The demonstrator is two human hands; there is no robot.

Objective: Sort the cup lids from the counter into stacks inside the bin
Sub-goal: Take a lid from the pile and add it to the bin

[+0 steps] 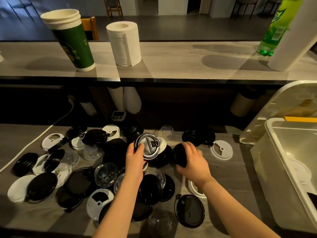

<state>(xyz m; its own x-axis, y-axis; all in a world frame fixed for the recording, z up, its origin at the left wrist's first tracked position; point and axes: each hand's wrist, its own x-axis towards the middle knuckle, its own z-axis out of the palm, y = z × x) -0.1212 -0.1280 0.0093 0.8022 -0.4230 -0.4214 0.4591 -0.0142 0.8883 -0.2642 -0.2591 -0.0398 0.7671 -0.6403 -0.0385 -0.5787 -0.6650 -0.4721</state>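
Several black, white and clear cup lids lie scattered over the wooden counter point(231, 169). My left hand point(135, 157) grips a black sip lid point(148, 146) by its edge and holds it tilted above the pile. My right hand point(192, 160) curls round another black lid point(179, 156) held on edge just to the right. A white flat lid point(221, 149) lies further right. The translucent plastic bin point(274, 143) stands at the right edge, with a pale lid point(299, 170) on its floor.
A raised shelf behind holds a green paper cup stack point(72, 43), a paper towel roll point(124, 43), a green bottle point(276, 30) and a white cylinder point(291, 40). A white cable point(34, 141) runs across the left counter. A small timer point(118, 115) sits under the shelf.
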